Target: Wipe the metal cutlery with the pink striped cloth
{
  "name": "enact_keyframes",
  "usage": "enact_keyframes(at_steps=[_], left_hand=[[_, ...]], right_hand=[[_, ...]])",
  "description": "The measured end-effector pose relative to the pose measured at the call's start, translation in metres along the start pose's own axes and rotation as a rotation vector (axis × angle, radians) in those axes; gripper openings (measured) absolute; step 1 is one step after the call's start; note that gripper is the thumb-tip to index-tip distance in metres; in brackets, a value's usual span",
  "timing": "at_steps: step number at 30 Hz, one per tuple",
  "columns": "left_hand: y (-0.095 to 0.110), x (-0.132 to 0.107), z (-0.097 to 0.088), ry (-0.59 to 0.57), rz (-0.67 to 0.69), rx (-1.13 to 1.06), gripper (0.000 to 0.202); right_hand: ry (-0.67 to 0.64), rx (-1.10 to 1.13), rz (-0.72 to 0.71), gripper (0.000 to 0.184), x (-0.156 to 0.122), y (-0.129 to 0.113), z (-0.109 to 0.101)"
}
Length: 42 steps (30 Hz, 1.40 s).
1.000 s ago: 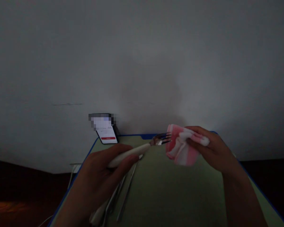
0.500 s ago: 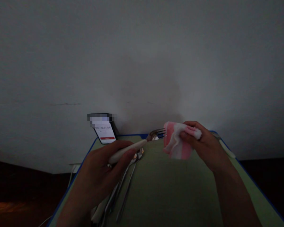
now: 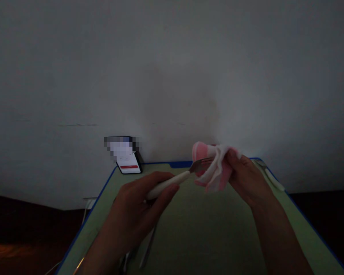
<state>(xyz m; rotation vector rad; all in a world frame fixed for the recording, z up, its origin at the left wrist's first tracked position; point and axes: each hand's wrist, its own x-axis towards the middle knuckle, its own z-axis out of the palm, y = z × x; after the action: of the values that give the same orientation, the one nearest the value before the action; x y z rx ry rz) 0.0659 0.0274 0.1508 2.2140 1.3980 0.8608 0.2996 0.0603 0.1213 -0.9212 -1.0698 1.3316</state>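
My left hand (image 3: 137,202) is closed round the white handle of a fork (image 3: 172,181), whose metal head points right. The prongs sit inside a pink and white cloth (image 3: 210,166) that my right hand (image 3: 245,177) grips, wrapped about the fork's tip. Both are held a little above a green table top with a blue edge (image 3: 189,229), near its far end.
A phone (image 3: 126,158) with a lit screen leans against the white wall at the table's far left corner. More cutlery (image 3: 145,252) lies on the table under my left hand. One white-handled utensil (image 3: 271,177) lies by the far right edge. A cable (image 3: 87,208) hangs off the left side.
My left hand pushed the fork rightward so its prongs went into the cloth. My right hand shifted slightly left and up and folded the cloth round the tip.
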Motion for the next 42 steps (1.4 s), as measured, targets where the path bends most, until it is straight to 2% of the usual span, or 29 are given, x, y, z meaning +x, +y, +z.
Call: enact_keyframes(at_steps=[3,5,11,13,16,19,23,29,32,38,42], left_hand=[[-0.001,0.0,0.003,0.016,0.014,0.002,0.019],[-0.001,0.0,0.004,-0.001,0.021,-0.008,0.019],[0.003,0.003,0.006,-0.057,0.025,-0.017,0.02],[0.002,0.004,0.007,-0.146,0.018,0.018,0.018],[0.0,0.006,0.011,-0.304,0.031,0.093,0.025],[-0.002,0.004,0.012,-0.371,0.048,0.127,0.027],[0.002,-0.002,0.005,-0.439,0.0,0.076,0.029],[-0.002,0.002,0.001,-0.376,-0.124,-0.098,0.028],[-0.012,0.007,0.006,-0.302,-0.18,-0.103,0.029],[-0.018,0.01,0.008,-0.127,-0.105,0.003,0.027],[-0.018,0.008,0.009,-0.076,-0.187,-0.051,0.025]], right_hand=[[-0.173,-0.03,0.032,0.035,-0.003,-0.004,0.003],[-0.227,-0.129,0.027,0.032,-0.004,-0.005,0.006],[-0.13,-0.384,-0.013,0.021,-0.002,-0.004,0.012],[-0.127,-0.453,-0.054,0.019,-0.002,-0.005,0.014],[-0.203,-0.542,-0.109,0.018,-0.003,-0.009,0.016],[-0.251,-0.573,-0.121,0.021,-0.005,-0.012,0.018],[-0.207,-0.555,-0.146,0.022,-0.006,-0.013,0.014],[-0.017,-0.524,-0.135,0.018,-0.005,-0.014,0.002],[0.015,-0.525,-0.099,0.018,-0.005,-0.015,0.001],[-0.17,-0.497,0.013,0.023,-0.004,-0.012,0.001],[-0.264,-0.538,-0.007,0.027,-0.004,-0.009,-0.001]])
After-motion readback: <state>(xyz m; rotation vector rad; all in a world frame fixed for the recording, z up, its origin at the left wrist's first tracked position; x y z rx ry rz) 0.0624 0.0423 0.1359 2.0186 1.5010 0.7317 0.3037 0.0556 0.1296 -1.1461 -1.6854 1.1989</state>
